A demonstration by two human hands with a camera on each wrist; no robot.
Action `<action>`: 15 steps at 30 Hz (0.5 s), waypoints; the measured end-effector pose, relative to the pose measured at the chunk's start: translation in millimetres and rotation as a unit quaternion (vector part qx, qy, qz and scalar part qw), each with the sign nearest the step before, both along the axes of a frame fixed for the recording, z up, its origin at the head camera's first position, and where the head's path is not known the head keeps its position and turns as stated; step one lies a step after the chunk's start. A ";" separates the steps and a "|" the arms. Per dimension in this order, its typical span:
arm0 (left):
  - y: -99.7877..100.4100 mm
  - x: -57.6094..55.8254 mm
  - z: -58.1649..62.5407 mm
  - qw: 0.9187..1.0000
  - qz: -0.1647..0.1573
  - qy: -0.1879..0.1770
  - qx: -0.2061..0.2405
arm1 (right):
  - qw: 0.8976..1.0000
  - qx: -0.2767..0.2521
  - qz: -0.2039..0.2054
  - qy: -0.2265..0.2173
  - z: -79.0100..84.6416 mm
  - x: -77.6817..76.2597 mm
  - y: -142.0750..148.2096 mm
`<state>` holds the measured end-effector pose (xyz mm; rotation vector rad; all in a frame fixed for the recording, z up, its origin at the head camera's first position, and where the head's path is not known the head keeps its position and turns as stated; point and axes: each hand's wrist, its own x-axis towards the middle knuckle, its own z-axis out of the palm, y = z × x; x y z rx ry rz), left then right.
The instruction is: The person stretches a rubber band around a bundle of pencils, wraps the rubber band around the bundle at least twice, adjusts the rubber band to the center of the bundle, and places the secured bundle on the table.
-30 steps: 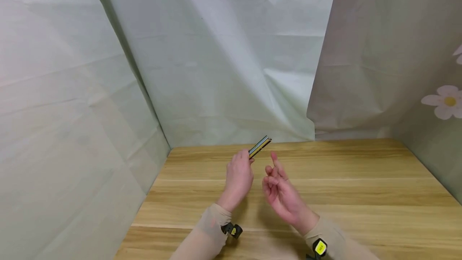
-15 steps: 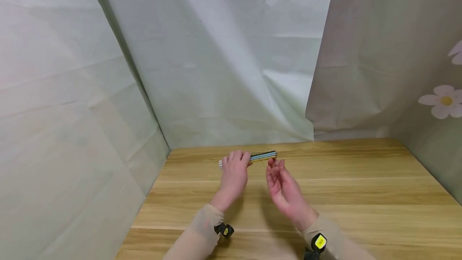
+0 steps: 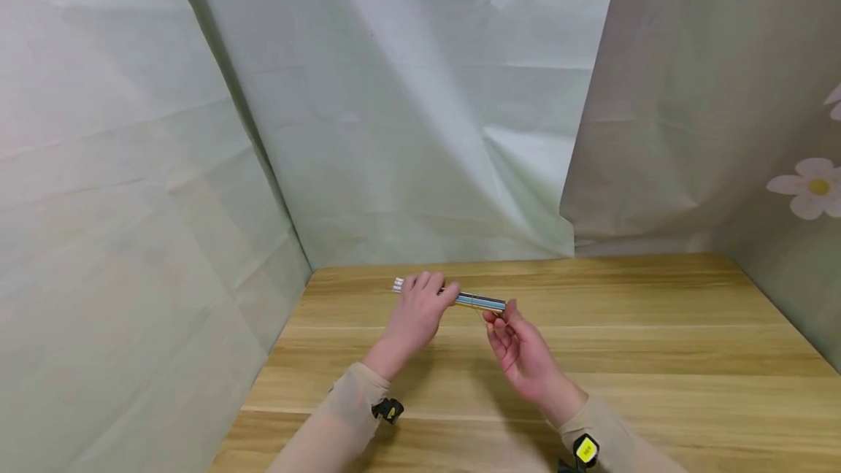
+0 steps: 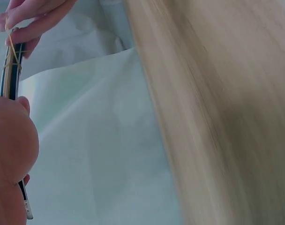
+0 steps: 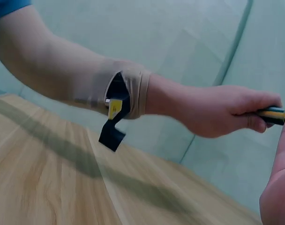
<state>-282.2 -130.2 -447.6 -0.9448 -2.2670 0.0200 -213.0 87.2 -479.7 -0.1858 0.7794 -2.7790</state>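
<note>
A slim bundle of pencils (image 3: 485, 302), striped blue, black and yellow, is held above the table, tilted slightly down to the right. My left hand (image 3: 415, 312) grips it around the middle from above, and white ends stick out on the left. A thin yellow rubber band (image 4: 11, 44) circles the bundle near its right end, and part of it stretches toward my right fingers. My right hand (image 3: 525, 365) is at that end, pinching the band between thumb and fingers. In the right wrist view the pencils are mostly hidden inside my left hand (image 5: 220, 111).
A wood-grain table (image 3: 657, 356) lies under both hands. Pale cloth sheets (image 3: 420, 130) hang behind it and at the left side, and a curtain with white flowers (image 3: 813, 187) is on the right. Wrist cameras (image 3: 388, 410) are strapped to both forearms.
The bundle has swung from pointing up and away to lying nearly level, its right end dropping toward my right hand. My right fingers have closed on the rubber band.
</note>
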 end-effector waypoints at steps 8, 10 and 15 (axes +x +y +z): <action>-7.5 -1.4 -5.8 0.999 0.015 -0.023 0.042 | 0.995 -0.023 0.091 0.023 9.5 -4.0 5.0; -8.2 -0.8 -4.6 0.999 0.010 -0.015 0.035 | 0.995 -0.005 0.092 0.025 10.3 -5.2 6.5; -7.1 2.0 0.6 0.999 -0.010 0.025 -0.030 | 0.995 0.094 0.037 -0.021 8.5 -6.3 7.9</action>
